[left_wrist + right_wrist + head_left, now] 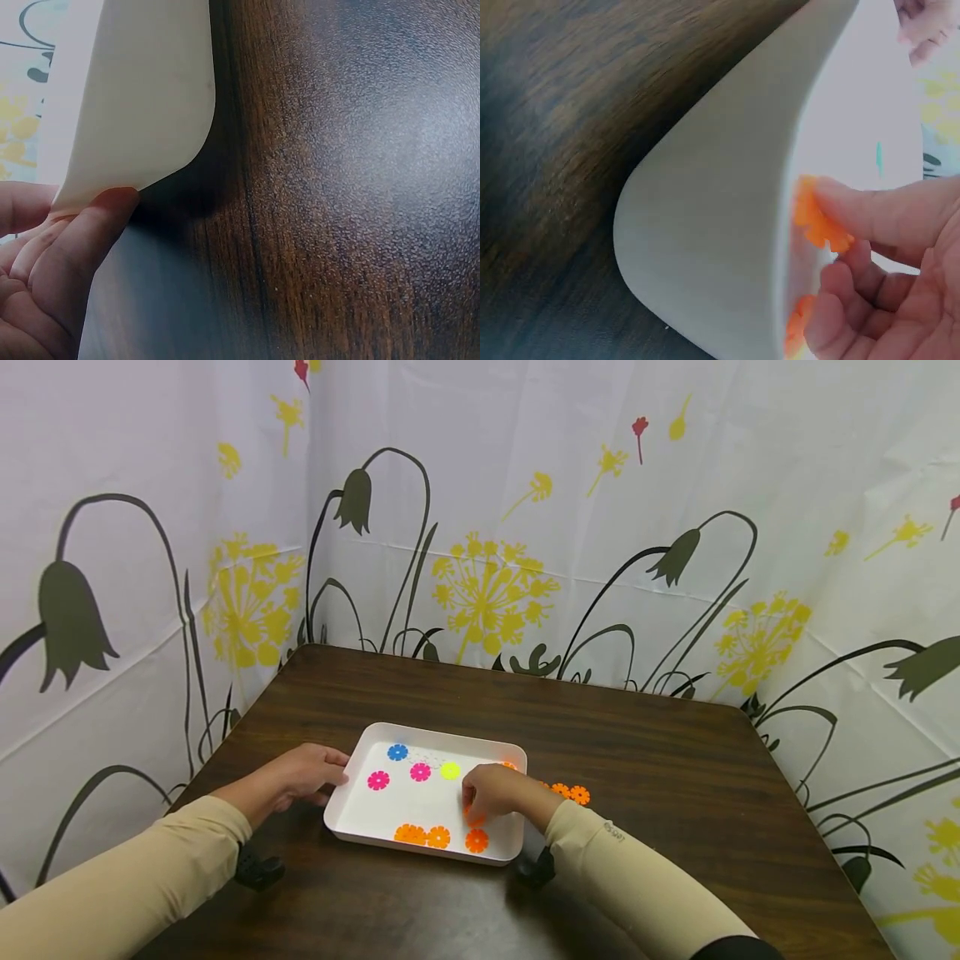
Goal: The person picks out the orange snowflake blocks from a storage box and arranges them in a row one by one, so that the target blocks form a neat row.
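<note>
A shallow white tray (pixel 427 739) rests on the table. My left hand (pixel 309 774) pinches its left wall between thumb and fingers; the left wrist view shows the thumb (pixel 112 217) against the outer side. Inside the tray's right part, my right hand (pixel 491 792) holds an orange flower-shaped disc (pixel 819 217) between thumb and fingers. More orange discs (pixel 477 841) lie along the tray's near side. Toward the far side are a blue disc (pixel 397 752), two pink discs (pixel 420 772) and a yellow disc (pixel 450 770). The right hand partly hides the discs around it.
Several orange discs (pixel 579 795) lie on the dark wooden table (pixel 645 752), just right of the tray and partly behind the right wrist. A white curtain (pixel 600 510) with printed flowers hangs behind the table and along its sides.
</note>
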A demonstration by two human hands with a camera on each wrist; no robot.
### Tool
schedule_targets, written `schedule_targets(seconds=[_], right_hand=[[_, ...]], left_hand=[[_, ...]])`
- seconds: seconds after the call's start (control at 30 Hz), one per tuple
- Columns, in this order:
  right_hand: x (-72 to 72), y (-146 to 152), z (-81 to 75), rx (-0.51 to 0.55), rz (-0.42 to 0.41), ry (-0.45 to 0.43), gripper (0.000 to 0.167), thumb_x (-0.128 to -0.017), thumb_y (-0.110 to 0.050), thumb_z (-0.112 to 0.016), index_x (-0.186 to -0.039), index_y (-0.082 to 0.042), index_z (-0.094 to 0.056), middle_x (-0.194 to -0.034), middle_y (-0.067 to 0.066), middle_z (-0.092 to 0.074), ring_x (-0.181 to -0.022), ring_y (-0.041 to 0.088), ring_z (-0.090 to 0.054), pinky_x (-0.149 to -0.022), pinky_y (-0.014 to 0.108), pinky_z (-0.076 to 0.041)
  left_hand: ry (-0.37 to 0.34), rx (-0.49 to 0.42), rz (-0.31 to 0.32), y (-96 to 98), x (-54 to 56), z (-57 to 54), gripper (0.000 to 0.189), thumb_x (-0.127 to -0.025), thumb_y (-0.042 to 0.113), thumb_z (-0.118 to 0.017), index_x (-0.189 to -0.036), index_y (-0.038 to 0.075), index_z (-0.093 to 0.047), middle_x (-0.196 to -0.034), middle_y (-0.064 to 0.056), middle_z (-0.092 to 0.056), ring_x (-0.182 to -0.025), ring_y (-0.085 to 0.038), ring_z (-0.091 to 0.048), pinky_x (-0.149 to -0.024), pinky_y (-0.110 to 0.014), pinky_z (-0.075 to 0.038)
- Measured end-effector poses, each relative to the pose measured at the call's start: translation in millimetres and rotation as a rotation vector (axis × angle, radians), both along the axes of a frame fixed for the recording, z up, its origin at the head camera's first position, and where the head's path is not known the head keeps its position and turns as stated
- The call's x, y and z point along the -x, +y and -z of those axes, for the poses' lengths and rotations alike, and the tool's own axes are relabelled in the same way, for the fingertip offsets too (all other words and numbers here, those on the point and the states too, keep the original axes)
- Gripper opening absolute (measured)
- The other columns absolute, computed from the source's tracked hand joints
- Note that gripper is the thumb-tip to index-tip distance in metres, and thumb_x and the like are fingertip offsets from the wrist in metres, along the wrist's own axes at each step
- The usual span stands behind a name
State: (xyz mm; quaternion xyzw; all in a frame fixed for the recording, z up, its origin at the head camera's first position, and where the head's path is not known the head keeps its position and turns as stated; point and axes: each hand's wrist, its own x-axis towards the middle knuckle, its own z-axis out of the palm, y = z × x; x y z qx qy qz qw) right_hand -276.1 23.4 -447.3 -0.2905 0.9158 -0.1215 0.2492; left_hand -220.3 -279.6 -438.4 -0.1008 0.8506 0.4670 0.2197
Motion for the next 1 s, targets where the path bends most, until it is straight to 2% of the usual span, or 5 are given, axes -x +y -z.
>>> schedule_targets(seconds=[0.2,0.37,0.57,0.73,1.0], right_hand=[[5.6,12.4,-5.8,0.161,0.034,-0.181,0.010,-0.084,-0.013,-0.074,-0.079,-0.014,-0.065,-0.074,-0.001,-0.060,-0.064,0.015,-0.054,-0.059,0.025,-0.050],[8.9,22.9,-11.1,0.316,0.144,-0.370,0.009,-0.086,-0.010,-0.072,-0.085,-0.006,-0.064,-0.075,0.007,-0.067,-0.062,0.020,-0.064,-0.059,0.032,-0.059],[11.7,34.1,-7.5,0.478,0.273,-0.576,0.010,-0.089,-0.009,-0.070,-0.096,-0.001,-0.068,-0.083,0.016,-0.074,-0.069,0.027,-0.073,-0.063,0.036,-0.061],[14.3,44.0,-3.8,0.629,0.363,-0.655,0.015,-0.089,-0.005,-0.068,-0.102,0.003,-0.071,-0.088,0.019,-0.073,-0.072,0.026,-0.073,-0.069,0.040,-0.061],[21.3,66.5,1.3,0.807,0.461,-0.721,0.028,-0.090,-0.005,-0.067,-0.114,0.008,-0.066,-0.097,0.018,-0.072,-0.090,0.031,-0.073,-0.076,0.041,-0.059]], left_hand=[[0.001,0.002,-0.008,0.2,-0.6,0.4,0.045,-0.096,0.012,-0.059,-0.136,-0.008,-0.050,-0.125,-0.025,-0.060,-0.094,-0.026,-0.064,-0.080,-0.040,-0.059],[0.006,0.003,-0.008,1.3,-1.2,0.3,0.045,-0.096,0.012,-0.059,-0.136,-0.008,-0.050,-0.124,-0.025,-0.060,-0.093,-0.025,-0.064,-0.080,-0.040,-0.059],[-0.001,0.014,-0.011,0.8,-0.9,0.3,0.046,-0.096,0.013,-0.059,-0.137,-0.008,-0.049,-0.126,-0.026,-0.059,-0.094,-0.026,-0.063,-0.080,-0.039,-0.059],[0.005,0.020,-0.009,0.6,-0.8,-0.1,0.047,-0.097,0.014,-0.059,-0.137,-0.008,-0.049,-0.126,-0.026,-0.059,-0.094,-0.026,-0.063,-0.079,-0.039,-0.059],[-0.007,0.010,-0.012,1.7,-0.1,-2.1,0.048,-0.096,0.014,-0.059,-0.137,-0.008,-0.048,-0.128,-0.027,-0.057,-0.097,-0.027,-0.063,-0.080,-0.040,-0.059]])
